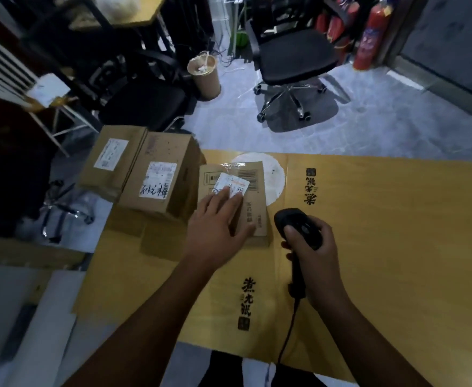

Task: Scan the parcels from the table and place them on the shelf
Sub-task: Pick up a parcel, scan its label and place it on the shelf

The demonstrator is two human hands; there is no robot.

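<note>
At the bottom of the frame a flat sheet of yellow-brown cardboard [382,247] covers the table, smooth and creased in straight folds, with black printed characters on it. Low and right of centre, the right hand [315,255] grips the handle of a black plastic scanner [296,219], fingers curled round it; its thin black cable [287,336] trails down off the near edge. Just left of it, the left hand [215,227] lies flat on a small parcel [257,208], fingers straight and spread, with the fingertips touching its glossy white label [236,184]. This parcel is a thin brown cardboard box lying at the centre of the frame, on the sheet, partly over a white round disc [274,177].

Left of it stand two taller brown boxes, side by side and touching: a middle box [159,180] with a label bearing handwriting, and a left box [111,160] with a smaller label.

Beyond the table edge, the floor [369,121] is pale grey and slightly shiny. A black mesh office chair [293,54] on a chrome star base stands at upper centre, a brown cylindrical bin [204,76] to its left, and red fire extinguishers [370,37] at upper right.
</note>
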